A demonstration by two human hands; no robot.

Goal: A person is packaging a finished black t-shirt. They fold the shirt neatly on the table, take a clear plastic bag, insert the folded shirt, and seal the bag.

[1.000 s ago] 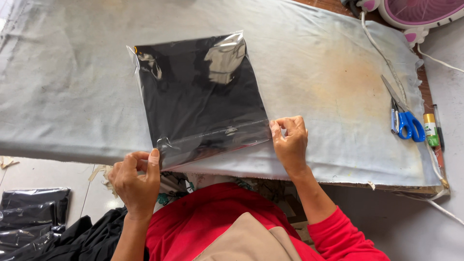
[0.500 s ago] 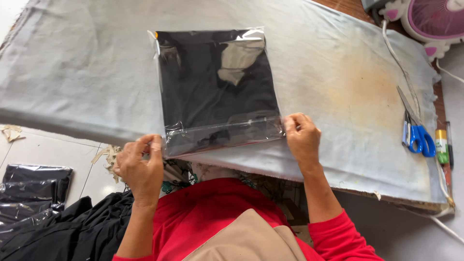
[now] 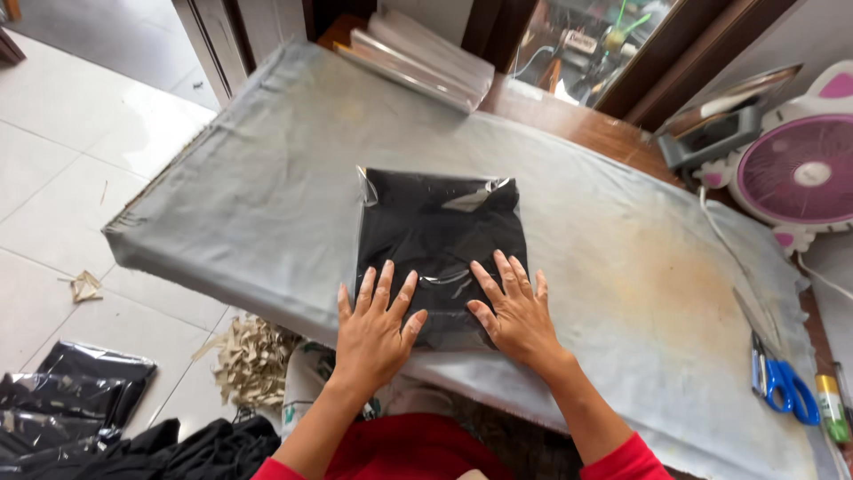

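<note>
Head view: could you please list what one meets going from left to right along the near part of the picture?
Bagged black garments on the floor → paper scraps → left hand → right hand → blue-handled scissors → small green-capped tube.

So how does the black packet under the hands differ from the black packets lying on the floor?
The bagged black garment lies flat and squared on the grey cloth-covered table, pressed by the left hand and the right hand. The floor packets lie overlapping in a loose pile on the tiles, untouched. The table packet is in full view; the floor ones are cut off by the picture's edge. Both are black folded cloth in shiny clear plastic.
</note>
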